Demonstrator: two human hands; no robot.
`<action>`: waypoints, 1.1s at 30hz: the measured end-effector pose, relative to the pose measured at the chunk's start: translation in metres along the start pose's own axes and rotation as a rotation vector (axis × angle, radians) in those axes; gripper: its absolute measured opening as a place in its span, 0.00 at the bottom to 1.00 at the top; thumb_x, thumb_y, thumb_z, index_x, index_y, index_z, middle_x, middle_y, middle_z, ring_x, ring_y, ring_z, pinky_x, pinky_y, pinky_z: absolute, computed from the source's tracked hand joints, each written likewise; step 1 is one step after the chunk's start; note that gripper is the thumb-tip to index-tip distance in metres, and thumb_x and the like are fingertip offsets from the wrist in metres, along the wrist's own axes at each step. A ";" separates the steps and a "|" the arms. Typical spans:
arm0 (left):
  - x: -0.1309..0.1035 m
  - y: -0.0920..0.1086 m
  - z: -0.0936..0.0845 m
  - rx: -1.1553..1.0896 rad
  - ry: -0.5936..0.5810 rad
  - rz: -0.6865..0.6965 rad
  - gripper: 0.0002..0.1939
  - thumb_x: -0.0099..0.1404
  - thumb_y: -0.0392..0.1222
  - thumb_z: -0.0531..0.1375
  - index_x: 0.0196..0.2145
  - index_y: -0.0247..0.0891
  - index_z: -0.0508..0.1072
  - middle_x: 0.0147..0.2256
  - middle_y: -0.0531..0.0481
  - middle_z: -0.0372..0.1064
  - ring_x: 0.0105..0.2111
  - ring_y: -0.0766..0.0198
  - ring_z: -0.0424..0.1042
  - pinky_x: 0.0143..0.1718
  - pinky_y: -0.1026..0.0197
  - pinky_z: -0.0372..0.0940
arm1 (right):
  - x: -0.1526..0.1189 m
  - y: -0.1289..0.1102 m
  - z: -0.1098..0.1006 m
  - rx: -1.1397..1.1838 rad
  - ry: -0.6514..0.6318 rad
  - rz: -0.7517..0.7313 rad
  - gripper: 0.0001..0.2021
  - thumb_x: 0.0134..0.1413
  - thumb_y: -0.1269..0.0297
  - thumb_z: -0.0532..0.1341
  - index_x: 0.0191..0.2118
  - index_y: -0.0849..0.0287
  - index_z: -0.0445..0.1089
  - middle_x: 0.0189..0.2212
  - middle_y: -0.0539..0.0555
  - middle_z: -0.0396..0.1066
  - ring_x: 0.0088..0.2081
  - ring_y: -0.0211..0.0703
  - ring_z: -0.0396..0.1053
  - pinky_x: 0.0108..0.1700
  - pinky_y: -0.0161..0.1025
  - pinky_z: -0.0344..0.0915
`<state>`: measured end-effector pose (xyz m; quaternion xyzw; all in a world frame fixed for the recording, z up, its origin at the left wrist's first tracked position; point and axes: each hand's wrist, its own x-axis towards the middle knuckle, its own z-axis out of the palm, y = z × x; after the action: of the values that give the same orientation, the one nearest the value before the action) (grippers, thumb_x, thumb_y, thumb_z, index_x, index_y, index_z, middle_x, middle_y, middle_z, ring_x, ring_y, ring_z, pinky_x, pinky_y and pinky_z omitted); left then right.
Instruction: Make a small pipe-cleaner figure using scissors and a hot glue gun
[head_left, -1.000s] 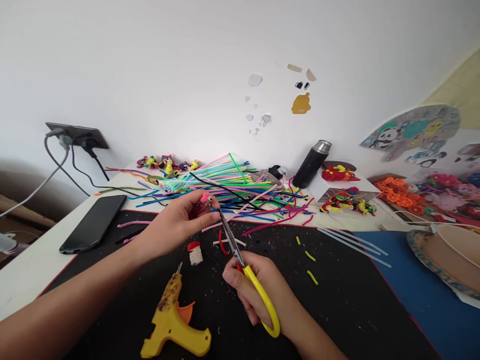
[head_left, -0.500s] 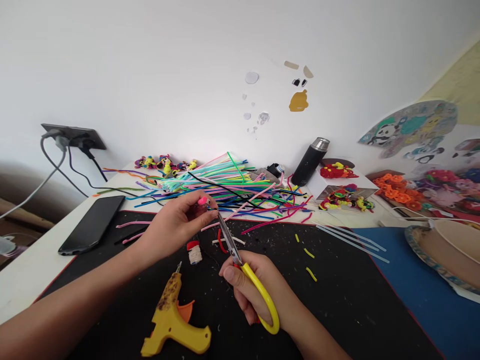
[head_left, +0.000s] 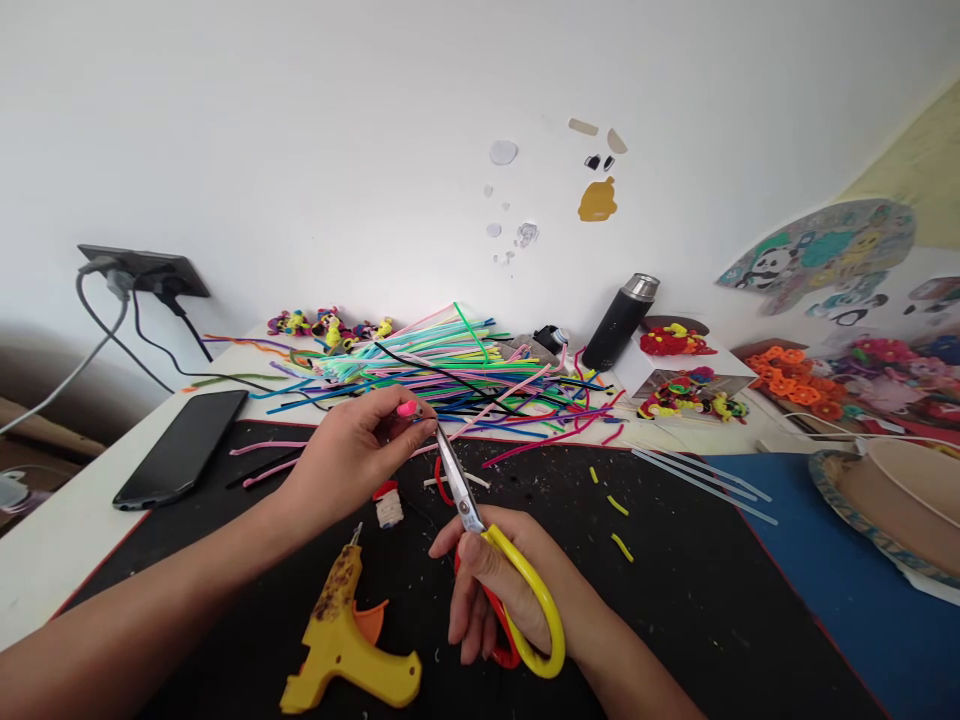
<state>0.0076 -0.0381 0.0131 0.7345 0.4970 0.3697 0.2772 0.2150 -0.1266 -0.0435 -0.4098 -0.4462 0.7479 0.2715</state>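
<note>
My left hand (head_left: 352,440) pinches a small pink piece (head_left: 407,409) between thumb and fingers. In my right hand (head_left: 510,570) are scissors (head_left: 463,505) with one yellow and one red handle loop. Their blades point up and away, the tips reaching the fingertips of my left hand, where the exact contact is too small to tell. Below my left hand a small white roll with a red top (head_left: 388,505) sits on the black mat (head_left: 675,600). Short yellow-green pieces (head_left: 617,505) lie right of the scissors.
A yellow glue gun (head_left: 349,640) lies nearest me. Behind my hands spreads a pile of coloured pipe cleaners (head_left: 442,360). A phone (head_left: 184,445) rests at the left. A black flask (head_left: 621,325), clear sticks (head_left: 705,478) and a round tray (head_left: 832,490) are to the right.
The scissor handles have spread, so the red loop now shows below the yellow one. The fingers of my right hand have loosened downward. My left hand has barely moved.
</note>
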 end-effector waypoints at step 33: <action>0.008 0.001 -0.017 -0.226 -0.072 -0.026 0.17 0.65 0.58 0.65 0.33 0.40 0.75 0.29 0.54 0.67 0.30 0.63 0.63 0.33 0.63 0.60 | 0.001 -0.014 -0.011 -0.104 0.058 -0.017 0.38 0.55 0.27 0.64 0.51 0.59 0.66 0.25 0.51 0.77 0.14 0.37 0.68 0.18 0.30 0.59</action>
<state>-0.0044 -0.0304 0.0258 0.7049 0.4514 0.3932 0.3804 0.2242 -0.1150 -0.0344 -0.4410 -0.4798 0.7092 0.2690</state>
